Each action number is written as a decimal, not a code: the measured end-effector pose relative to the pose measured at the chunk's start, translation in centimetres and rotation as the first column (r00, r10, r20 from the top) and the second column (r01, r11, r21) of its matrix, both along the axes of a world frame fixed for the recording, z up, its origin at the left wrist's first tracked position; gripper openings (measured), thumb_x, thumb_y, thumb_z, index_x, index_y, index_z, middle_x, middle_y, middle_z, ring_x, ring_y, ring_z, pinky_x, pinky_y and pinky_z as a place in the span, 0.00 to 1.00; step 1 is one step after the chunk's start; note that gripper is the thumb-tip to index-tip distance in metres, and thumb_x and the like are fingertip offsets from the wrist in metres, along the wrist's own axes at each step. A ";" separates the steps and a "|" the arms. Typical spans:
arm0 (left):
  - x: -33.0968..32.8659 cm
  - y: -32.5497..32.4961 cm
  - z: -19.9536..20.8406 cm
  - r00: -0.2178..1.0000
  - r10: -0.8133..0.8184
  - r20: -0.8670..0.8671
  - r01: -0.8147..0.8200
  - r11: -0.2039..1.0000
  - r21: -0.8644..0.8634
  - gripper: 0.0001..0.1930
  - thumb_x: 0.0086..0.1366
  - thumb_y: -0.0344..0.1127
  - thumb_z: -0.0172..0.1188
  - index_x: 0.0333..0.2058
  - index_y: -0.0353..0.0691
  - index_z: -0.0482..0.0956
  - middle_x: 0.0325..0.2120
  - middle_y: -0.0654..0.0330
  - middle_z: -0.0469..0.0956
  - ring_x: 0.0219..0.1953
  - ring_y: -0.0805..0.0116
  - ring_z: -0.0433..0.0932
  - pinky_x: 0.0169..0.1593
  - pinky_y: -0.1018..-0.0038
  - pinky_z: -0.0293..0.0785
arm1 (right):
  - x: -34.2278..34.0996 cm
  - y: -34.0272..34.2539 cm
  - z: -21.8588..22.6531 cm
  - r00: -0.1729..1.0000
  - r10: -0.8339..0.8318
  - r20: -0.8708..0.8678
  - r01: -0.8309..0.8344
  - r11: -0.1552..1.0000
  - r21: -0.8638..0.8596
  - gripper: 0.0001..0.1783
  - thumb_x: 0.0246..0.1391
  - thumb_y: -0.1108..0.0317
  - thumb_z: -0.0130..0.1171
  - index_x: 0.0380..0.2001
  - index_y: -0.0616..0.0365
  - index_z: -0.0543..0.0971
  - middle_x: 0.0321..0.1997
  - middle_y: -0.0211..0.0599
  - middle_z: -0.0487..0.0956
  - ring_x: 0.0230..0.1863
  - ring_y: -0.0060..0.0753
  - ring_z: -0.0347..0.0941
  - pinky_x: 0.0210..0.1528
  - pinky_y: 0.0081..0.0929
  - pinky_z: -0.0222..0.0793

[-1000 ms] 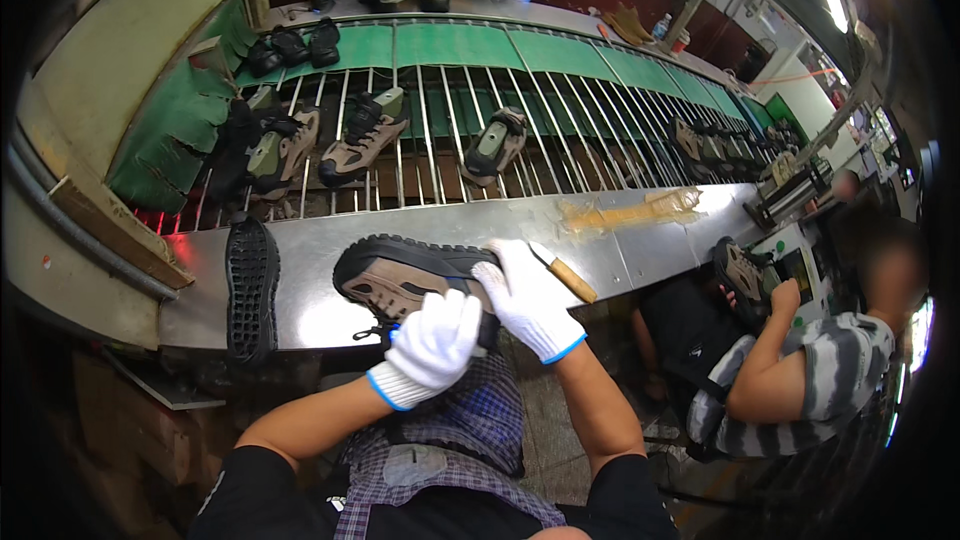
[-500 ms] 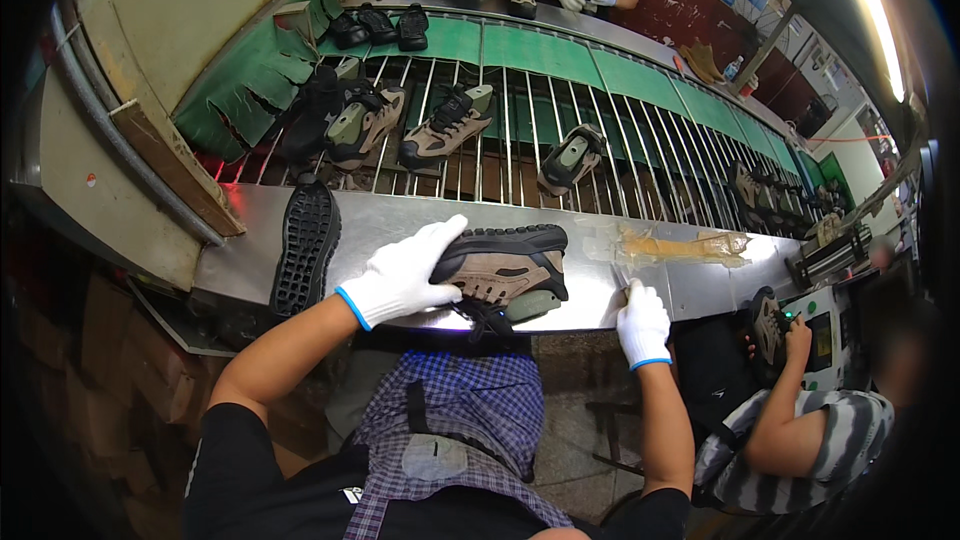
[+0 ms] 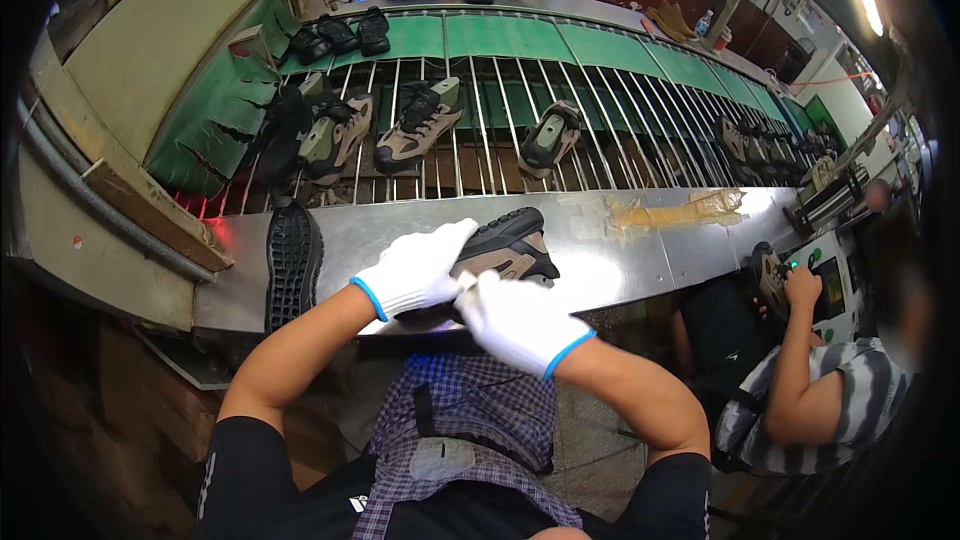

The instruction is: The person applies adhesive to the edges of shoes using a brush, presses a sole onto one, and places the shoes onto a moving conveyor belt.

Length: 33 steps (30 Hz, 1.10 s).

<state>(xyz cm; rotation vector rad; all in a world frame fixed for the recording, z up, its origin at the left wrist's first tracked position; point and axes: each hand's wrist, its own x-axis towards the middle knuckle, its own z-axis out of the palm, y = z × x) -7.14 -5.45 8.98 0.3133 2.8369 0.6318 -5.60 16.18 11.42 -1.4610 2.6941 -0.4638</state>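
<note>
My left hand (image 3: 420, 268), in a white knit glove with a blue cuff, grips one end of a brown and black shoe (image 3: 517, 248). The shoe lies on its side on the metal bench, its black lugged sole turned away from me. My gloved right hand (image 3: 522, 324) is closed in front of the shoe, its fingertips close to my left fingers. A small pale thing shows at those fingertips, too blurred to name. To the left, a black outsole (image 3: 294, 265) stands with its tread facing me.
Beyond the metal bench (image 3: 640, 265) runs a roller conveyor (image 3: 480, 155) carrying brown shoes (image 3: 420, 127) and black shoes (image 3: 340, 36). Peeling tape (image 3: 680, 210) covers part of the bench. Two gloved people work across the conveyor; a person in a striped shirt (image 3: 830, 405) sits at right.
My right hand has swung left from the bench's front edge to the shoe. My left hand still holds the shoe, which is tilted a little more. The view has shifted slightly.
</note>
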 end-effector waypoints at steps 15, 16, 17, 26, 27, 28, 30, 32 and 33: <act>2.4 0.1 1.0 0.980 -0.170 -0.106 0.174 0.984 0.032 0.50 0.59 0.59 0.78 0.73 0.40 0.66 0.65 0.45 0.78 0.62 0.41 0.81 0.63 0.55 0.80 | 0.3 10.0 -8.9 0.129 -0.303 0.944 0.838 0.542 0.059 0.28 0.69 0.44 0.69 0.51 0.60 0.81 0.31 0.30 0.80 0.20 0.17 0.69 0.20 0.22 0.71; 2.6 -0.3 0.6 0.970 -0.184 -0.158 0.193 0.980 0.046 0.51 0.58 0.58 0.79 0.73 0.40 0.66 0.66 0.44 0.78 0.64 0.41 0.81 0.65 0.56 0.79 | 0.7 9.1 -9.8 0.095 -0.164 0.982 0.870 0.492 -0.002 0.24 0.68 0.48 0.70 0.48 0.59 0.80 0.28 0.29 0.79 0.19 0.17 0.68 0.19 0.22 0.69; 2.8 -0.8 -0.4 0.958 -0.196 -0.209 0.213 0.975 0.061 0.52 0.58 0.57 0.80 0.74 0.39 0.66 0.67 0.44 0.77 0.66 0.42 0.80 0.67 0.57 0.78 | 1.0 8.5 -10.7 0.072 -0.021 0.997 0.899 0.434 -0.056 0.20 0.67 0.52 0.72 0.44 0.57 0.79 0.26 0.27 0.78 0.18 0.17 0.68 0.17 0.21 0.67; 0.2 -3.6 3.7 0.975 0.088 -0.203 0.065 0.762 0.645 0.52 0.64 0.52 0.77 0.79 0.38 0.60 0.73 0.46 0.71 0.74 0.54 0.72 0.76 0.61 0.66 | -1.5 3.2 1.3 0.840 -0.310 0.446 0.543 0.495 -0.678 0.19 0.57 0.60 0.79 0.39 0.59 0.80 0.27 0.32 0.80 0.25 0.28 0.75 0.33 0.31 0.76; -0.4 -3.7 4.0 0.987 0.084 -0.139 0.048 0.671 0.740 0.45 0.72 0.47 0.70 0.79 0.36 0.59 0.73 0.49 0.71 0.75 0.59 0.69 0.78 0.63 0.63 | -1.5 2.9 2.6 0.906 -0.316 0.283 0.418 0.550 -0.723 0.19 0.56 0.60 0.80 0.39 0.59 0.80 0.27 0.34 0.81 0.26 0.28 0.77 0.34 0.31 0.77; -0.5 -4.3 4.1 0.984 0.099 -0.152 0.066 0.583 0.810 0.41 0.74 0.44 0.66 0.79 0.36 0.59 0.74 0.50 0.70 0.76 0.60 0.68 0.79 0.64 0.61 | -1.3 2.3 3.1 0.885 -0.306 0.351 0.466 0.582 -0.666 0.19 0.54 0.61 0.81 0.39 0.58 0.81 0.29 0.36 0.84 0.28 0.29 0.80 0.36 0.31 0.79; -1.2 -4.4 3.6 0.980 0.110 -0.165 0.109 0.399 0.911 0.42 0.79 0.51 0.61 0.79 0.31 0.57 0.75 0.50 0.67 0.76 0.61 0.65 0.81 0.62 0.56 | -1.4 2.0 4.3 0.887 -0.265 0.379 0.458 0.620 -0.637 0.20 0.54 0.61 0.80 0.42 0.58 0.82 0.31 0.37 0.85 0.30 0.31 0.82 0.38 0.32 0.80; -1.8 -4.7 2.8 0.996 0.021 -0.089 0.087 0.090 0.992 0.43 0.76 0.49 0.63 0.79 0.32 0.58 0.76 0.52 0.66 0.76 0.58 0.66 0.80 0.60 0.58 | -1.3 1.3 3.7 0.915 -0.187 0.358 0.390 0.637 -0.665 0.23 0.54 0.61 0.80 0.48 0.60 0.83 0.34 0.39 0.86 0.33 0.34 0.83 0.41 0.33 0.81; -1.4 -4.8 3.2 0.997 -0.010 -0.082 0.082 0.018 0.996 0.43 0.75 0.49 0.63 0.79 0.32 0.58 0.75 0.52 0.67 0.76 0.57 0.66 0.80 0.59 0.59 | -0.8 1.0 4.0 0.910 -0.216 0.353 0.401 0.673 -0.622 0.23 0.54 0.61 0.80 0.49 0.60 0.83 0.35 0.40 0.86 0.33 0.34 0.83 0.41 0.33 0.81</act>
